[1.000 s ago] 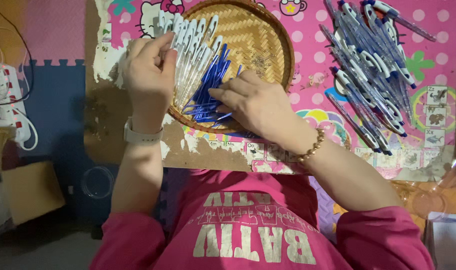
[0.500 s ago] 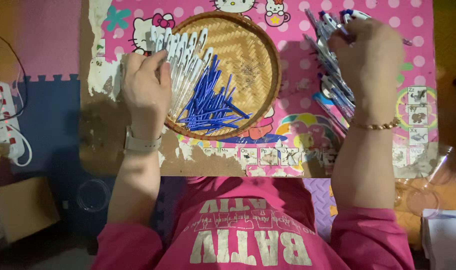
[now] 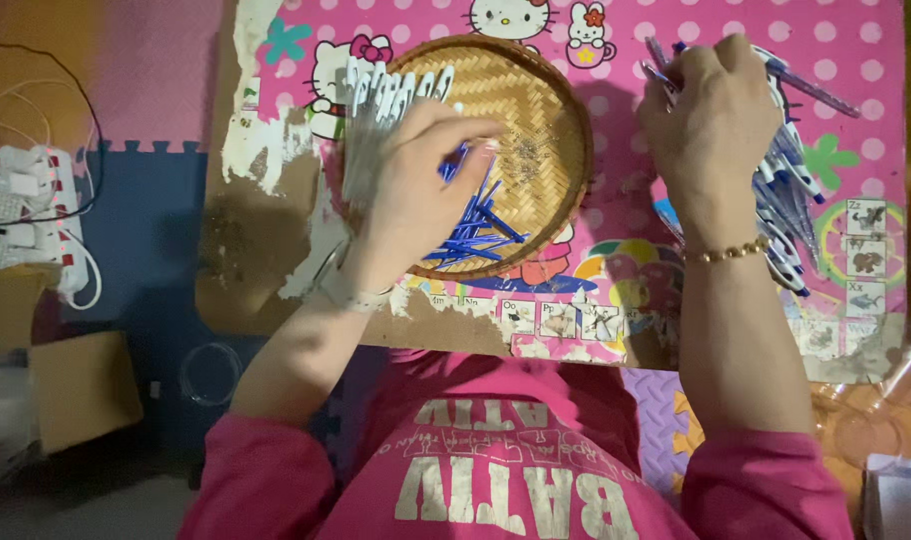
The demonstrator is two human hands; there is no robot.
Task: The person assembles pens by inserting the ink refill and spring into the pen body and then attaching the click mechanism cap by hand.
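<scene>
A round woven bamboo tray [image 3: 546, 110] lies on a pink cartoon play mat. Loose blue pen refills [image 3: 473, 228] are heaped in its near half. My left hand [image 3: 416, 190] rests over the tray, clutching a fanned bunch of clear pen barrels [image 3: 371, 115] and pinching a blue refill at its fingertips. My right hand [image 3: 711, 120], with a gold bead bracelet, is over to the right on a pile of assembled blue-and-white pens [image 3: 786, 215], fingers closed around a few of them.
The pink mat [image 3: 616, 40] sits on a worn board with a torn left side. A white power strip [image 3: 31, 215] with cables lies far left, a cardboard box [image 3: 76, 385] below it. Clear plastic containers [image 3: 881, 410] stand at the lower right.
My left hand has slid from the tray's left rim over the refills, bringing the clear barrels along. My right hand stays at the pen pile on the right. The view has shifted slightly.
</scene>
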